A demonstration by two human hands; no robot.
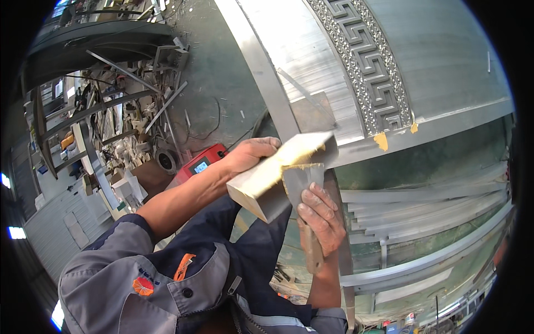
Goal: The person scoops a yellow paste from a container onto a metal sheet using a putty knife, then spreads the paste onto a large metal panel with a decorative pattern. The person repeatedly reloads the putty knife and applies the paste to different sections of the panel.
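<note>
A short length of rectangular metal tube [258, 205] is gripped by my left hand [251, 153], whose fingers close over its far side. Yellow putty [281, 164] is smeared across the tube's upper face. In my right hand [321, 216] is a putty knife [303, 179], held by its handle with the fingers lying along the blade. The blade's edge, with some yellow on it, meets or nearly meets the near edge of the tube. Just beyond, a large metal panel [450, 67] carries a raised key-pattern band [370, 61]. Two yellow putty dabs [381, 141] sit at the band's lower end.
A flat plate [311, 114] lies on the panel's corner by the tube. Left of my arm stands a red machine [208, 158] with a small screen. Scrap and metal offcuts [122, 111] pile up at far left. Long metal strips [423, 211] are stacked at right, below the panel frame.
</note>
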